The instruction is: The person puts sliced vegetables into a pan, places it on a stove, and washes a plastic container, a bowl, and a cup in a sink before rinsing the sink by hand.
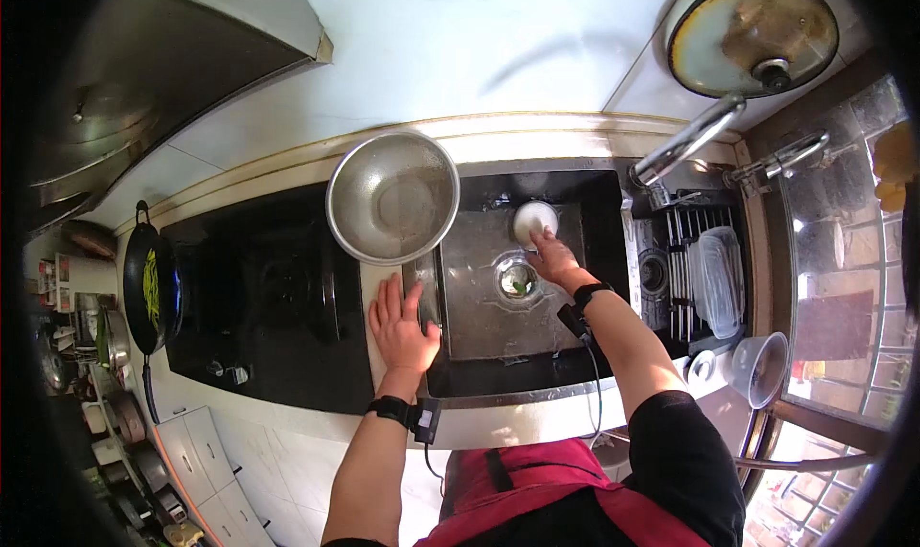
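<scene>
In the kitchen sink (496, 324) a small white round bowl or lid (533, 220) lies near the back wall, above the drain (516, 279). My right hand (552, 256) reaches into the basin with its fingertips on this white piece; whether they grip it I cannot tell. A bit of green leaf sits in the drain. My left hand (404, 324) rests flat, fingers apart, on the counter strip between the stove and the sink. Just beyond its fingertips a metal bowl (394, 198) straddles the stove edge and the sink's left rim.
A black glass stove (273, 281) spans the left. At its far end a black wok (149, 281) holds green strips. Right of the sink stand a chrome faucet (683, 144), a wire rack (683, 274), clear plastic containers (719, 281) and a clear tub (760, 371). A glass lid (755, 36) hangs above.
</scene>
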Action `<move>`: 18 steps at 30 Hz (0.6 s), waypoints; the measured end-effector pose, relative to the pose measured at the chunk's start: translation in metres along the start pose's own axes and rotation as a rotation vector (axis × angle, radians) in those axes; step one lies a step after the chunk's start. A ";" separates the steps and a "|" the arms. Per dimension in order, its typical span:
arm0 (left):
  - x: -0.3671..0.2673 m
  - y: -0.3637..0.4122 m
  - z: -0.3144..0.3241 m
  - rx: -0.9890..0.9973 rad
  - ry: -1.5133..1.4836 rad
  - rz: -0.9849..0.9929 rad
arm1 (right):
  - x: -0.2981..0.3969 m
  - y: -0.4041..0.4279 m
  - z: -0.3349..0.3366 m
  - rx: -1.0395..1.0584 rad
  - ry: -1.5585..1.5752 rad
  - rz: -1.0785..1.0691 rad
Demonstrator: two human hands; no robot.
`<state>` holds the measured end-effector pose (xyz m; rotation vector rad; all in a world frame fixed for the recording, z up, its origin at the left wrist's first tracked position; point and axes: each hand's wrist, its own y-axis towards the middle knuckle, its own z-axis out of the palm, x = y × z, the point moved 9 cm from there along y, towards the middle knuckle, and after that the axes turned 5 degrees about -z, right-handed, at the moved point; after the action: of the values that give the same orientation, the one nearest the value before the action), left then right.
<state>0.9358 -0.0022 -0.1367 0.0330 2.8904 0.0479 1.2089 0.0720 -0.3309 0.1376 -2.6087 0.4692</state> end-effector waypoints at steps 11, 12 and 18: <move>0.000 0.005 0.004 -0.004 0.014 -0.030 | 0.005 0.042 0.052 0.122 0.091 -0.122; -0.001 0.006 0.004 -0.007 0.015 -0.017 | 0.013 0.054 0.071 0.250 0.008 -0.092; 0.000 0.007 0.007 0.038 0.037 -0.038 | -0.005 0.035 0.044 0.338 0.959 0.104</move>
<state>0.9376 0.0047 -0.1433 -0.0166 2.9274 -0.0137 1.1877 0.0898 -0.3800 -0.0987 -1.5927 0.7752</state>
